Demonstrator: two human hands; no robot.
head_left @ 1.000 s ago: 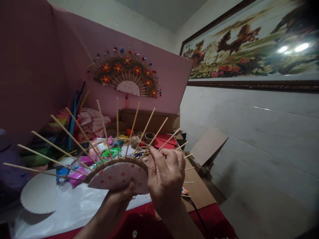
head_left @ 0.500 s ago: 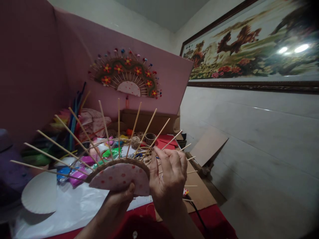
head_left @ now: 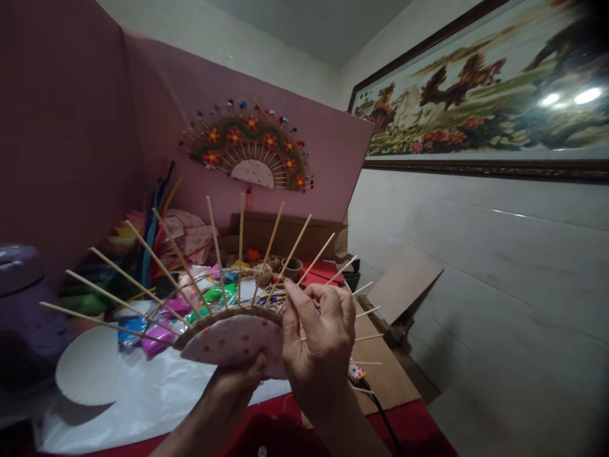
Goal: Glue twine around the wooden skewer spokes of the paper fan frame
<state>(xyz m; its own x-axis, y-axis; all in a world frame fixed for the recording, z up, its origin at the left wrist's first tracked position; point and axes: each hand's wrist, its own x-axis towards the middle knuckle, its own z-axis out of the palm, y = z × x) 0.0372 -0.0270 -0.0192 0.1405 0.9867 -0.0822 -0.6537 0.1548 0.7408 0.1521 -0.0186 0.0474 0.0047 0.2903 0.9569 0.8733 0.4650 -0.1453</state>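
Observation:
My left hand (head_left: 238, 390) grips from below a half-round pink dotted paper plate (head_left: 233, 339) with several long bamboo sticks (head_left: 157, 263) fanning out from its brown twine rim. My right hand (head_left: 318, 343) is raised at the plate's right edge, fingers curled and pinched among the right-hand sticks, apparently on the thin twine strand (head_left: 266, 301), though what it pinches is too fine to name. A finished fan (head_left: 250, 152) with red flowers and bead tips hangs on the pink board behind.
A white paper plate (head_left: 88, 368) lies on white sheeting at the left. Behind are coloured pipe cleaners (head_left: 155, 209), bright clay packs (head_left: 157, 330), a twine ball (head_left: 261, 274), a cardboard box (head_left: 290, 231). Cardboard pieces (head_left: 404, 282) lean at the right wall under a large framed picture (head_left: 480, 95).
The view shifted slightly, so everything sits a little lower and to the right. My right hand's fingers moved a bit among the right-hand sticks; my left hand keeps its hold on the plate.

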